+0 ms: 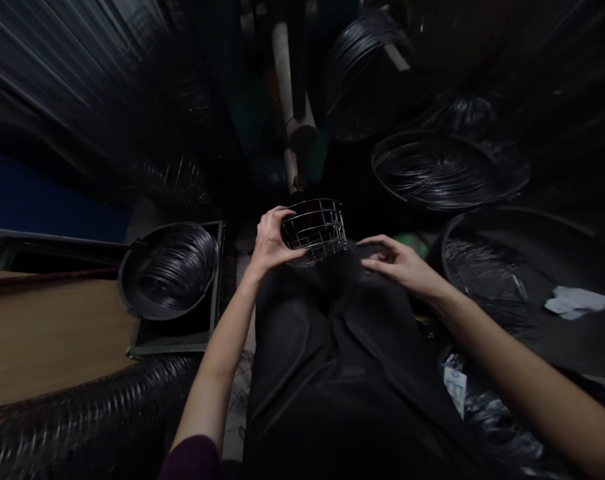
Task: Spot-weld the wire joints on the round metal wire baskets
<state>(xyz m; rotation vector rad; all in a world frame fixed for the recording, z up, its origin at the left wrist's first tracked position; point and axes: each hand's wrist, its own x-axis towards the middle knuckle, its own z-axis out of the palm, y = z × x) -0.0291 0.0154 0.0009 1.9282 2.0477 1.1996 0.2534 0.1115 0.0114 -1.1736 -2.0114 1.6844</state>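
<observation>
A small round wire cage (316, 228) of thin metal rods rests on my lap at my knees. My left hand (271, 241) grips its left side, fingers over the rim and thumb below. My right hand (398, 263) lies to the right of the cage, apart from it, palm down on my dark trousers (332, 360) with the fingers stretched toward the cage. Nothing shows in the right hand.
A black tub (168, 270) of coiled dark wire sits left on a flat tray. Big wire coils (445, 168) lie at the right and behind. A pale post (288, 87) rises ahead. A wooden board (42, 333) lies at far left, and a ribbed coil (82, 413) lower left.
</observation>
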